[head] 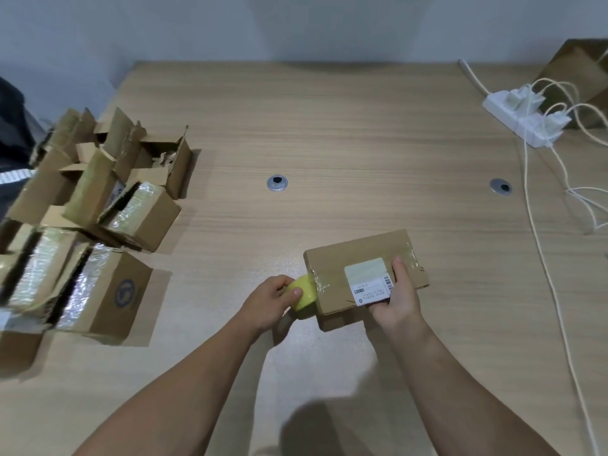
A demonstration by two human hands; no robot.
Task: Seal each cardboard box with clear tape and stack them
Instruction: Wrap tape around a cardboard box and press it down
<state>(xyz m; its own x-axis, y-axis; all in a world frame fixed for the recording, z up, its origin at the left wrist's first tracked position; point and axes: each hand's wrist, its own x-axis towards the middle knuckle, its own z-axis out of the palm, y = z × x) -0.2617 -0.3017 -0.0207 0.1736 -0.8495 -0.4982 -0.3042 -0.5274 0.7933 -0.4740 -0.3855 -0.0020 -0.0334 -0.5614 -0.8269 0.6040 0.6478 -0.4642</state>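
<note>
A flat cardboard box with a white shipping label lies on the wooden table in front of me. My right hand grips its near edge, thumb on the top next to the label. My left hand holds a yellowish roll of clear tape against the box's left edge. A strip of clear tape runs from the roll onto the box top. Crinkled tape also covers the box's far right corner.
Several open cardboard boxes, some with shiny taped flaps, are piled at the table's left edge. A white power strip with plugs and trailing cables sits at the far right. Two round grommets are set in the table.
</note>
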